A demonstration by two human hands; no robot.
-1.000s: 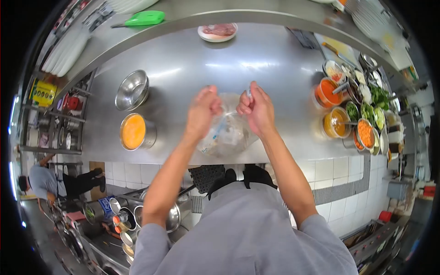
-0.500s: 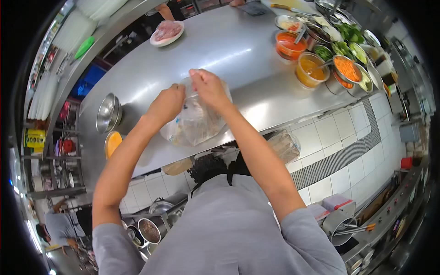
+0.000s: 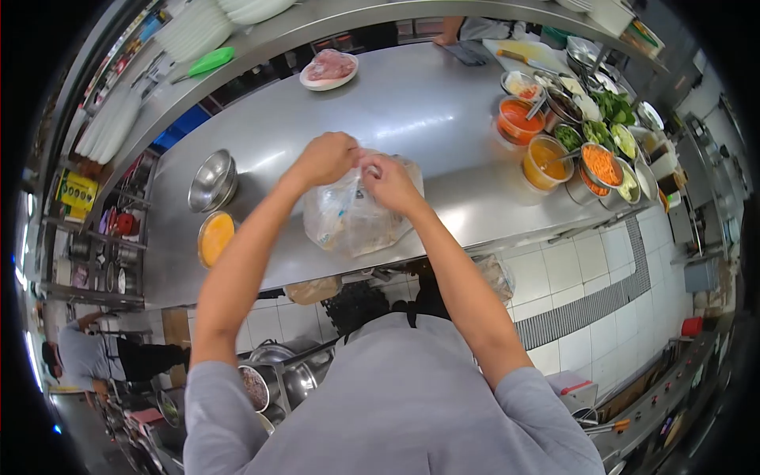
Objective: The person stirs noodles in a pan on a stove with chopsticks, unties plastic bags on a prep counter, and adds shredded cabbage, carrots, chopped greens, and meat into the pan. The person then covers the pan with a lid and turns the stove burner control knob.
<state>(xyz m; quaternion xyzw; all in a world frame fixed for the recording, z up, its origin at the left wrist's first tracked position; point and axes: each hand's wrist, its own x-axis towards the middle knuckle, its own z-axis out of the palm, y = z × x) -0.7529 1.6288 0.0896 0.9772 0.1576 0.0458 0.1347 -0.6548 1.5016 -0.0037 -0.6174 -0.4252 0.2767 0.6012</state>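
A clear plastic bag (image 3: 348, 218) with something pale inside rests on the steel counter (image 3: 261, 131) in front of me. My left hand (image 3: 328, 161) is closed on the top of the bag, fingers pinched together. Right beside it, my right hand (image 3: 388, 184) also pinches the bag's gathered neck. The fingertips of both hands nearly meet. What lies in the bag is blurred by the plastic. To the left stand steel bowls (image 3: 212, 182) and a container of orange-yellow liquid (image 3: 215, 237).
Raw meat sits on a white plate (image 3: 329, 83) at the far side. At right are tubs of red sauce (image 3: 518, 121) and yellow sauce (image 3: 545, 164), shredded carrot (image 3: 601, 165) and greens. A knife (image 3: 518, 57) lies on a cutting board. Another person (image 3: 87, 356) works at lower left.
My hands have come closer together at the bag's neck, which is now gathered between them. The view has shifted, so the counter items appear further right.
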